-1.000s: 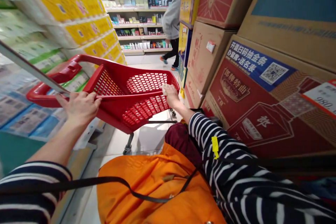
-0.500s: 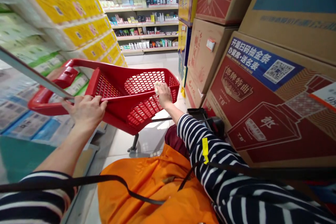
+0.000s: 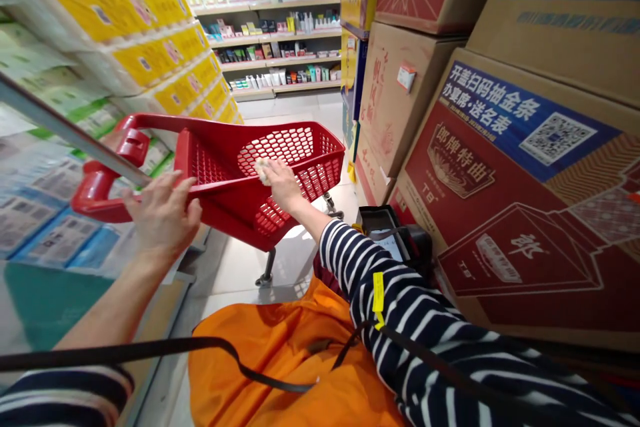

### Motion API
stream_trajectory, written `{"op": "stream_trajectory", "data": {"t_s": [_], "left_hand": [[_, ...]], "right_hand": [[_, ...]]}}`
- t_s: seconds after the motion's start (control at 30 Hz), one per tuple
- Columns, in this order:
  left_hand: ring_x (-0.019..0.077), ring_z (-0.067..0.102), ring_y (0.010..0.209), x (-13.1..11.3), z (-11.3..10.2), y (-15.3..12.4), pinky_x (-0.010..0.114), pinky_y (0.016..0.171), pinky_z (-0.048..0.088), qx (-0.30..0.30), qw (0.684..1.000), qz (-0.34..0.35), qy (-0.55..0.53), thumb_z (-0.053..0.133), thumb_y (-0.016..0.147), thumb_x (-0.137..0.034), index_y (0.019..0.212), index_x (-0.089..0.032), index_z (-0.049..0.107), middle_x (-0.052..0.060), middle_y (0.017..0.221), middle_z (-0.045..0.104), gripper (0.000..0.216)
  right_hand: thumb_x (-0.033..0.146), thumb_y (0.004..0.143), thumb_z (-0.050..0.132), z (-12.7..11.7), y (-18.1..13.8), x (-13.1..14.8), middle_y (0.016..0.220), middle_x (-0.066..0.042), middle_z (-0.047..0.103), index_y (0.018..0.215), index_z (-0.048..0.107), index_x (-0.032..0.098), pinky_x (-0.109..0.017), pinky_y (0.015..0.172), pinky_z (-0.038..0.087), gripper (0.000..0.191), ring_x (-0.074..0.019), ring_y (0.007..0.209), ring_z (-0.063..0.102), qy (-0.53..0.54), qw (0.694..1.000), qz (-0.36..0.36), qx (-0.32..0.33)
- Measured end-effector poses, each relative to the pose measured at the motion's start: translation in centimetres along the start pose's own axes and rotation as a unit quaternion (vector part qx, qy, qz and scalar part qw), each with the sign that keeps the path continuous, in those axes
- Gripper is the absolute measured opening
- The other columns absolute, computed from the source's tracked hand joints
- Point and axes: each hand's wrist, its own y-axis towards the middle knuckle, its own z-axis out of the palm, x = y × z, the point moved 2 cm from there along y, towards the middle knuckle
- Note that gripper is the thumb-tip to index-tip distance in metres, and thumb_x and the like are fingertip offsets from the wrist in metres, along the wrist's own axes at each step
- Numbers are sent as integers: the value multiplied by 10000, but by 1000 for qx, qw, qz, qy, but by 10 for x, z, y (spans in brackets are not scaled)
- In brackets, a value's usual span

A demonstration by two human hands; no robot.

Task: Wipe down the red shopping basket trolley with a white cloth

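A red plastic shopping cart (image 3: pixel 295 153) with a perforated basket stands in the aisle ahead of me. My left hand (image 3: pixel 163 217) rests against the near rim by the red handle (image 3: pixel 107 183), fingers loosely curled round the edge. My right hand (image 3: pixel 280 183) presses a small pale cloth (image 3: pixel 261 169) onto the cart's right rim, fingers closed over it. Both my sleeves are striped dark and white. An orange garment (image 3: pixel 280 360) covers my lap.
Stacked cardboard cartons (image 3: pixel 505 167) with red print wall the right side. Shelves of yellow and green packs (image 3: pixel 150 47) line the left. A far shelf (image 3: pixel 280 20) of small goods closes the aisle. A dark device (image 3: pixel 387 240) sits by the cartons near my right arm.
My right hand has slid the cloth along the rim toward me, from the far right corner to mid-rim. The person at the far shelf has gone from view.
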Motion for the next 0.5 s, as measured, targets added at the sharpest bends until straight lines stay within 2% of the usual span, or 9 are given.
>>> {"op": "stream_trajectory", "data": {"t_s": [0.1,0.2,0.23,0.3,0.4,0.5], "left_hand": [[202,348,1257,16,-9,-6,432,1085,108,-44,999,-1,-31,318,853,-442,1239,-122,439,99,1329,445,516],[224,306,1285,34,-15,-6,411,1071,168,-65,996,-56,-38,388,793,-502,1280,-93,382,123,1347,403,636],[233,316,1277,41,-15,-5,425,1070,164,-60,994,-84,-30,391,781,-507,1297,-88,358,128,1345,405,666],[248,382,1218,55,-11,-2,454,1054,179,-5,992,-123,1,373,772,-498,1299,-91,359,126,1304,454,667],[238,474,1079,67,-5,3,438,1008,242,94,985,-121,78,320,787,-464,1180,-108,493,113,1167,555,558],[221,498,996,65,-6,6,451,1025,188,131,975,-107,143,260,814,-464,1006,-123,583,98,1045,599,507]], "right_hand": [[22,840,373,-7,5,-29,1382,-91,413,1229,524,122,-426,1103,227,429,-208,1335,245,-4,997,70,-16],[40,834,389,-2,8,-26,1369,-81,426,1210,538,132,-422,1106,219,415,-213,1339,233,11,995,85,-42],[48,836,391,1,9,-17,1363,-75,431,1212,535,142,-419,1109,214,414,-208,1341,228,19,996,75,-44],[65,845,390,9,11,9,1352,-65,440,1224,525,153,-403,1116,206,411,-199,1341,228,30,998,39,-35],[103,869,390,19,12,53,1355,-46,435,1243,509,151,-362,1119,216,395,-198,1331,247,30,999,-32,-12],[143,897,380,27,14,82,1364,-24,427,1255,501,161,-349,1113,235,378,-204,1322,259,23,997,-68,-4]]}}
